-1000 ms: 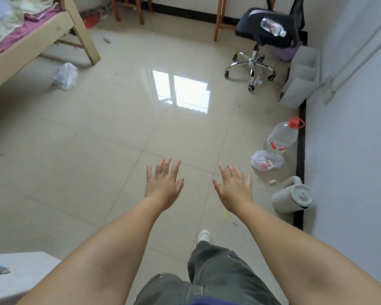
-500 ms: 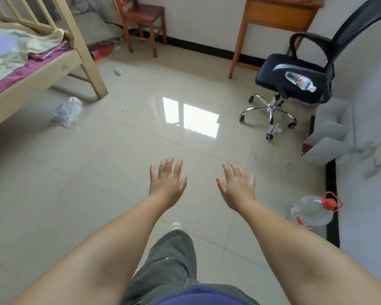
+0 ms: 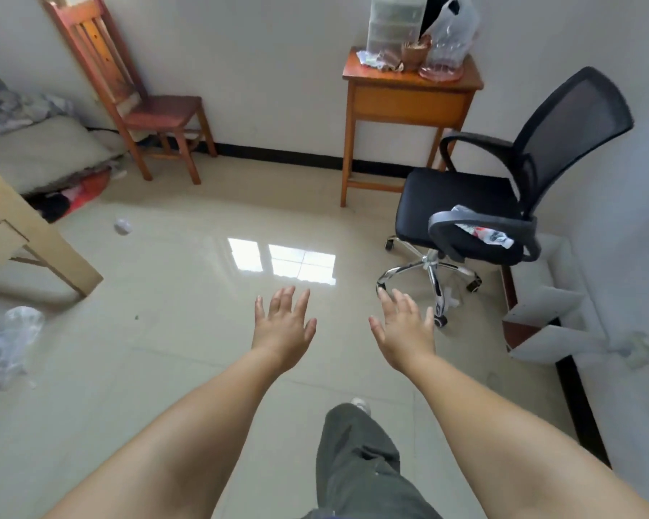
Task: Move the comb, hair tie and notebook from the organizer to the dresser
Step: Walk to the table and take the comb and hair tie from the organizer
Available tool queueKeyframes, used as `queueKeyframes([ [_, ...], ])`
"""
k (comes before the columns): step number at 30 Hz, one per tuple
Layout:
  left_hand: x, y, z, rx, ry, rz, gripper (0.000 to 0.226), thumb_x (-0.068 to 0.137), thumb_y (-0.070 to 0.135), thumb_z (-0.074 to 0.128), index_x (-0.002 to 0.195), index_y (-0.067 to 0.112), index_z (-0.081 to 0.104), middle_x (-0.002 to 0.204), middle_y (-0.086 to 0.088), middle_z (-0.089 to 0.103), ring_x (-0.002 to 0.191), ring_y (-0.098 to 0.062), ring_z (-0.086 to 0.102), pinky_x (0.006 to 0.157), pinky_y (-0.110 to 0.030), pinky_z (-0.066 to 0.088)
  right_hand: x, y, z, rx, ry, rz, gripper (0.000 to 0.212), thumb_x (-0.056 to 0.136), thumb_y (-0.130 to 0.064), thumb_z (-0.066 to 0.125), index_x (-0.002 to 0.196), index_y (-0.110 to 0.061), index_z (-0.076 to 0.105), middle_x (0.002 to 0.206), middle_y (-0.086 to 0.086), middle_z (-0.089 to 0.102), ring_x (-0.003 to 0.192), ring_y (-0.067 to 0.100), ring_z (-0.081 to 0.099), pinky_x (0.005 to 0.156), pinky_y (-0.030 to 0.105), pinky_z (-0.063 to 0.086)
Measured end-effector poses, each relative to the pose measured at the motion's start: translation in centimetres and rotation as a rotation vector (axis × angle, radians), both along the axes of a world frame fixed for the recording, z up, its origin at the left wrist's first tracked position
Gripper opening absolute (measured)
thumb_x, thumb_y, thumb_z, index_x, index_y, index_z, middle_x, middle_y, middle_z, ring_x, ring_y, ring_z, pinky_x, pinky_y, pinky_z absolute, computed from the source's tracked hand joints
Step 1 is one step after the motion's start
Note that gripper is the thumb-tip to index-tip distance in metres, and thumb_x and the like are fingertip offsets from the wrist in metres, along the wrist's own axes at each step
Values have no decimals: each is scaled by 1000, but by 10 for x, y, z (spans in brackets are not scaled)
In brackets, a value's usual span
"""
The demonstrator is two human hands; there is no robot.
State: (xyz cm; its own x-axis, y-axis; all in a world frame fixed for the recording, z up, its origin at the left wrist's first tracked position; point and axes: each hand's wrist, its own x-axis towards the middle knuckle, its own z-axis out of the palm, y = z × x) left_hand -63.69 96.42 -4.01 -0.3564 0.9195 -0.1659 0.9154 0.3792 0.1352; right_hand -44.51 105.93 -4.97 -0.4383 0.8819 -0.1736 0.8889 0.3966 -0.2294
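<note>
Both arms stretched forward over a glossy tiled floor (image 3: 165, 368). Left hand (image 3: 283, 327) palm down, fingers spread and released, grasping nothing. Right hand (image 3: 405, 331) just beside it, likewise splayed loose and empty. The two hands apart, not touching.

Ahead, against the far wall: small wooden table (image 3: 409, 95) with one drawer. On its top, a clear stack of plastic drawers (image 3: 394, 26), probably the organizer; contents too blurred to make out. Comb, hair tie and notebook not identifiable anywhere. Beside the stack, a small brown pot (image 3: 414, 54) and a clear plastic bag (image 3: 452, 31) over a pinkish dish.

Right of the table, black mesh office chair (image 3: 502, 189) on a chrome wheeled base, with a plastic bottle (image 3: 484, 232) lying on the seat. Left, a red-brown wooden chair (image 3: 147, 110) against the wall. Pale bed frame (image 3: 27, 234) at the left edge. Crumpled plastic bag (image 3: 8, 342) on the floor, lower left. One trouser leg (image 3: 356, 462) and shoe tip below the arms.
</note>
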Motion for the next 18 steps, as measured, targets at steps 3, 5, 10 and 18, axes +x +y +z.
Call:
queueKeyframes([
  [3, -29, 97, 4, 17, -22, 40, 59, 95, 44, 20, 147, 25, 2, 158, -5, 7, 146, -21, 4, 117, -51, -2, -26, 98, 7, 19, -3, -13, 57, 95, -47, 24, 148, -30, 11, 158, 2, 16, 145, 20, 11, 115, 56, 5],
  [5, -47, 159, 10, 32, -42, 61, 59, 95, 44, 21, 147, 25, 2, 158, -5, 8, 145, -21, 5, 117, -50, -1, -44, 160, 14, 28, -32, -22, 57, 95, -47, 24, 148, -30, 10, 158, 1, 15, 145, 19, 10, 115, 55, 4],
  [10, -96, 292, 9, 35, -73, 35, 58, 95, 44, 21, 147, 25, 3, 158, -4, 8, 146, -20, 4, 117, -50, -2, -98, 294, 20, 20, -54, -13, 57, 95, -47, 22, 148, -31, 8, 158, -1, 14, 145, 19, 10, 116, 55, 4],
  [18, -240, 538, -7, 50, -32, -14, 59, 94, 45, 21, 147, 26, 5, 158, -4, 9, 146, -20, 4, 117, -51, 0, -220, 528, 4, 49, -13, -137, 56, 95, -48, 20, 147, -32, 6, 158, 0, 15, 146, 19, 8, 116, 53, 3],
])
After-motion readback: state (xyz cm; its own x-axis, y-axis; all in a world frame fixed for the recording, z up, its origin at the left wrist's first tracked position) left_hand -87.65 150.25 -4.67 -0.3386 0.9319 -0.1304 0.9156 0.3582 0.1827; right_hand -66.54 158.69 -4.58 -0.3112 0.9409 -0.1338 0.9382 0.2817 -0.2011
